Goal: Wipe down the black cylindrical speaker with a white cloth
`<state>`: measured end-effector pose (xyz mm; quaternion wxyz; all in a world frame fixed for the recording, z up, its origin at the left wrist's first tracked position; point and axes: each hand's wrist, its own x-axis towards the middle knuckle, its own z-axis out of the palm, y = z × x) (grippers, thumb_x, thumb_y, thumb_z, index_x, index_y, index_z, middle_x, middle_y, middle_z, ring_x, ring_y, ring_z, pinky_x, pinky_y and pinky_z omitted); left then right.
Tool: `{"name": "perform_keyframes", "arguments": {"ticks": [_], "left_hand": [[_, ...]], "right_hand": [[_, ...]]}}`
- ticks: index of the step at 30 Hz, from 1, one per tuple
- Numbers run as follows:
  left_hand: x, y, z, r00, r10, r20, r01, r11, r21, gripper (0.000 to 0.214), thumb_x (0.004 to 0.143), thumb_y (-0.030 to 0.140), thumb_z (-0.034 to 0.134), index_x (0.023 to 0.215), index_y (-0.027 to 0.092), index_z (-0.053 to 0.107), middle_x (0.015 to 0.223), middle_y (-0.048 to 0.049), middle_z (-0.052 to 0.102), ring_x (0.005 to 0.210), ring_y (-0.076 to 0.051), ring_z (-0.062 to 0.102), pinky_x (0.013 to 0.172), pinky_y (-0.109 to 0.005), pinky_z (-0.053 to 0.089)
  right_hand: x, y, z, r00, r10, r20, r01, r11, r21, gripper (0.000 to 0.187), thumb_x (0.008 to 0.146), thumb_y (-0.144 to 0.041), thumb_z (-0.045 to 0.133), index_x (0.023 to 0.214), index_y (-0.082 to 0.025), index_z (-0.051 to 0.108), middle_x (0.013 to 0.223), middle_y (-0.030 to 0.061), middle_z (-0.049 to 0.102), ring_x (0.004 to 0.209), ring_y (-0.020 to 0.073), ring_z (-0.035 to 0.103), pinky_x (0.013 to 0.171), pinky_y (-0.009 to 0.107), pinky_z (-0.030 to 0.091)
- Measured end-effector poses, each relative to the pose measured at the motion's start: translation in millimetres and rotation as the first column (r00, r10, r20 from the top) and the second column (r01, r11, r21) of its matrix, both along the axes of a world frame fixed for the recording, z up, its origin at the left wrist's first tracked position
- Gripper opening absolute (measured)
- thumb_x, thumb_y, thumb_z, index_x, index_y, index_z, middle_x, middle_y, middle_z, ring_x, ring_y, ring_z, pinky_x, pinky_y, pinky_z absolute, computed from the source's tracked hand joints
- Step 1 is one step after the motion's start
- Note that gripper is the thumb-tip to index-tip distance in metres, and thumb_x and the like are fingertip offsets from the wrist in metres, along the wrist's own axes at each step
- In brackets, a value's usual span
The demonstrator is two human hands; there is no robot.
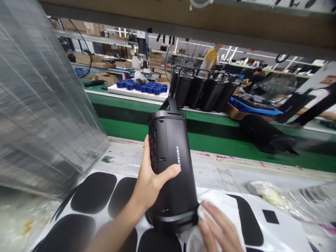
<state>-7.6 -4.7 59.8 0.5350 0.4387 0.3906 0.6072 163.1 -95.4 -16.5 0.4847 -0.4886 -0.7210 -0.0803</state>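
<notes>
My left hand (151, 177) grips a black cylindrical speaker (173, 163) around its middle, thumb across the front beside the white lettering. The speaker tilts away from me, its handle end pointing toward the green conveyor. My right hand (222, 234) presses a white cloth (209, 204) against the speaker's lower right edge. Both hands are over a white sheet with black oval shapes (94, 193) lying on the bench.
A stack of clear plastic sheets (39, 99) leans at the left. The green conveyor (211, 142) runs across, carrying a dark blurred object (267, 135). Beyond stand a row of black speakers (202, 88), a tray of blue caps (141, 87) and a fan (189, 55). Crumpled plastic (267, 192) lies at right.
</notes>
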Motion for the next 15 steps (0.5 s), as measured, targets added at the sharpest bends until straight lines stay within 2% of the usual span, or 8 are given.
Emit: {"name": "perform_keyframes", "arguments": {"ticks": [2,3,5,7,9,11,13,15], "left_hand": [[-0.6,-0.2,0.4,1.0,-0.01,0.004,0.01,1.0,-0.01,0.104,0.073,0.03,0.08,0.156,0.03,0.017,0.147,-0.0031,0.051,0.128,-0.027,0.055,0.108,-0.037,0.044],[-0.9,-0.1,0.6,1.0,-0.012,0.007,0.012,1.0,-0.016,0.103,0.073,0.03,0.079,0.155,0.03,0.018,0.145,-0.0033,0.052,0.126,-0.028,0.056,0.108,-0.038,0.045],[-1.5,0.5,1.1,1.0,-0.006,0.007,0.006,1.0,-0.026,0.101,0.074,0.031,0.079,0.155,0.03,0.019,0.145,-0.0039,0.052,0.126,-0.029,0.056,0.108,-0.038,0.045],[-1.6,1.5,1.1,1.0,0.003,0.003,-0.003,0.999,-0.033,0.102,0.073,0.031,0.079,0.155,0.029,0.018,0.146,-0.0054,0.051,0.127,-0.03,0.055,0.108,-0.04,0.045],[-1.6,2.3,0.7,1.0,0.001,0.001,-0.001,0.999,-0.032,0.104,0.073,0.03,0.079,0.156,0.028,0.017,0.146,-0.0063,0.051,0.127,-0.03,0.055,0.108,-0.041,0.045],[-1.7,2.5,0.3,1.0,-0.005,0.004,0.005,1.0,-0.023,0.103,0.073,0.03,0.079,0.155,0.028,0.018,0.146,-0.0055,0.051,0.127,-0.029,0.055,0.108,-0.039,0.045],[-1.9,1.9,0.5,1.0,-0.01,0.012,0.01,1.0,-0.01,0.098,0.074,0.029,0.079,0.154,0.029,0.023,0.144,-0.0038,0.053,0.125,-0.027,0.056,0.105,-0.035,0.046],[-2.4,1.1,1.1,0.999,-0.021,0.024,0.021,1.0,0.001,0.09,0.075,0.029,0.079,0.15,0.03,0.029,0.139,-0.0022,0.057,0.12,-0.025,0.059,0.101,-0.032,0.049]], "right_hand": [[-14.2,0.0,-4.0,0.959,0.087,0.269,-0.126,0.983,0.13,0.024,0.097,-0.023,0.051,0.108,-0.029,0.071,0.102,0.0037,0.073,0.088,0.029,0.073,0.065,0.038,0.064],[-22.3,-0.4,-5.4,0.922,0.08,0.38,-0.147,0.978,0.149,0.024,0.094,-0.022,0.053,0.107,-0.03,0.072,0.1,0.0031,0.073,0.085,0.03,0.073,0.063,0.038,0.064],[-32.4,-1.1,-7.7,0.868,0.037,0.496,-0.117,0.984,0.131,0.027,0.09,-0.022,0.058,0.111,-0.031,0.072,0.102,0.0035,0.073,0.088,0.0331,0.072,0.066,0.043,0.065],[-28.6,-1.0,-10.3,0.864,0.04,0.503,-0.123,0.983,0.134,0.03,0.089,-0.019,0.056,0.113,-0.028,0.071,0.108,0.0056,0.072,0.093,0.0345,0.071,0.069,0.045,0.065],[-15.2,-1.1,-13.1,0.899,0.051,0.435,-0.122,0.983,0.138,0.031,0.09,-0.016,0.052,0.114,-0.023,0.07,0.114,0.0086,0.07,0.099,0.0354,0.069,0.075,0.048,0.064],[-4.5,-2.9,-14.1,0.946,0.012,0.324,-0.039,0.996,0.076,0.033,0.092,-0.013,0.048,0.117,-0.019,0.069,0.12,0.012,0.067,0.11,0.0383,0.063,0.085,0.055,0.06],[-7.1,-6.8,-11.6,0.966,-0.006,0.259,0.004,1.0,0.005,0.034,0.094,-0.016,0.048,0.123,-0.019,0.067,0.123,0.0134,0.065,0.115,0.0413,0.058,0.088,0.06,0.057],[-23.2,-11.4,-5.2,0.964,0.034,0.263,-0.032,0.999,-0.009,0.033,0.095,-0.02,0.053,0.125,-0.022,0.066,0.123,0.0116,0.065,0.116,0.0422,0.057,0.089,0.061,0.056]]}}
